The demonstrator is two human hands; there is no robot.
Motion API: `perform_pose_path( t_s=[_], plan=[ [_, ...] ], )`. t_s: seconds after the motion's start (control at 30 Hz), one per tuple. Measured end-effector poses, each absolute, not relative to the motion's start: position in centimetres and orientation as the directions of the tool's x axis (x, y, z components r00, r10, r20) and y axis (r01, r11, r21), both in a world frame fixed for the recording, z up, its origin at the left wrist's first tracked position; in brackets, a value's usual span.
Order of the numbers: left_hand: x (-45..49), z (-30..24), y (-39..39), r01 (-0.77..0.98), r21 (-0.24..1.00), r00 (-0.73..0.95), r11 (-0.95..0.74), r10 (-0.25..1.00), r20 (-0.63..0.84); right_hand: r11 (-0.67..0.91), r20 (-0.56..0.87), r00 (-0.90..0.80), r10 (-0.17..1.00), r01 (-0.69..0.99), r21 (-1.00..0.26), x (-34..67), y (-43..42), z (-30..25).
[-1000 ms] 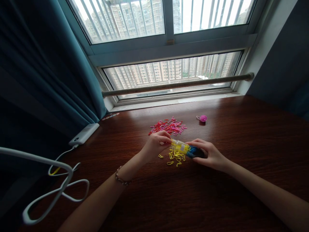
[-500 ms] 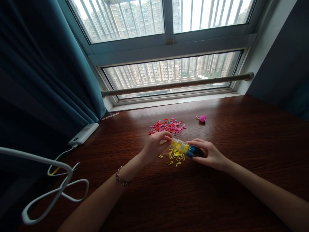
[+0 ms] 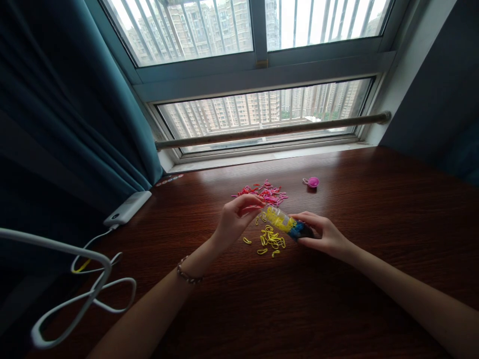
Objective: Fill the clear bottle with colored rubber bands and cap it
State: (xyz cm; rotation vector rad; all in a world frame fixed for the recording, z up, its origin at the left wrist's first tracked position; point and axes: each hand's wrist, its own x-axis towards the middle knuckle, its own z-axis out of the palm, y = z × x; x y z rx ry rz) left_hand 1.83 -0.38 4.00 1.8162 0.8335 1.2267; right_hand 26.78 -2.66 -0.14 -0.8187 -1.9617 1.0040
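Note:
My right hand (image 3: pixel 322 234) grips a small clear tube (image 3: pixel 286 223) filled with yellow and blue rubber bands, held on its side with the mouth to the left. My left hand (image 3: pixel 235 219) is pinched just left of the tube's mouth, fingertips together; what they hold is too small to make out. Loose yellow bands (image 3: pixel 270 241) lie on the dark wooden table (image 3: pixel 284 309) under the tube. A heap of pink and red bands (image 3: pixel 264 192) sits just beyond my hands.
A small pink cap (image 3: pixel 313 182) lies behind, to the right of the pink heap. A white power bank (image 3: pixel 127 208) with a cable (image 3: pixel 80 294) lies at the left by the teal curtain (image 3: pixel 75 104). The window and a rail (image 3: pixel 273 131) run behind.
My left hand has pulled back a little from the tube's mouth and risen. The tube now tilts with its mouth slightly higher. More yellow bands lie near the mouth.

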Motion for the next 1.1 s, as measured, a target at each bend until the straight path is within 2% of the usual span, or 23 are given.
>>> perform_pose_path(
  t_s=[0.13, 0.3, 0.57, 0.7, 0.83, 0.97, 1.1],
  plan=[
    [1.7, 4.0, -0.1, 0.195, 0.857, 0.328, -0.477, 0.855, 0.401, 0.489, 0.344, -0.498, 0.796, 0.194, -0.851, 26.7, -2.7, -0.1],
    [1.9, 3.7, 0.2, 0.165, 0.952, 0.381, -0.257, 0.907, 0.179, 0.529, 0.353, -0.530, 0.771, 0.226, -0.818, 26.5, -3.0, 0.3],
    [2.7, 2.8, -0.3, 0.117, 0.993, 0.529, 0.028, 0.844, -0.086, 0.640, 0.407, -0.584, 0.702, 0.268, -0.720, 25.7, -4.1, 1.0],
    [2.7, 3.6, -0.7, -0.085, 0.995, 0.541, 0.053, 0.841, 0.002, 0.603, 0.410, -0.551, 0.727, 0.225, -0.765, 25.9, -3.9, 1.0],
    [2.5, 3.8, -0.6, -0.246, 0.969, 0.499, -0.003, 0.857, 0.130, 0.425, 0.356, -0.470, 0.808, 0.045, -0.904, 26.1, -3.6, 0.2],
    [3.3, 2.8, -1.1, -0.168, 0.984, 0.591, -0.055, 0.794, 0.145, 0.238, 0.284, -0.449, 0.847, -0.157, -0.958, 25.3, -4.1, -0.7],
    [4.4, 2.3, -2.5, -0.082, 0.993, 0.609, -0.087, 0.784, 0.119, 0.218, 0.287, -0.476, 0.831, -0.197, -0.956, 23.8, -5.3, -0.7]
  ],
)
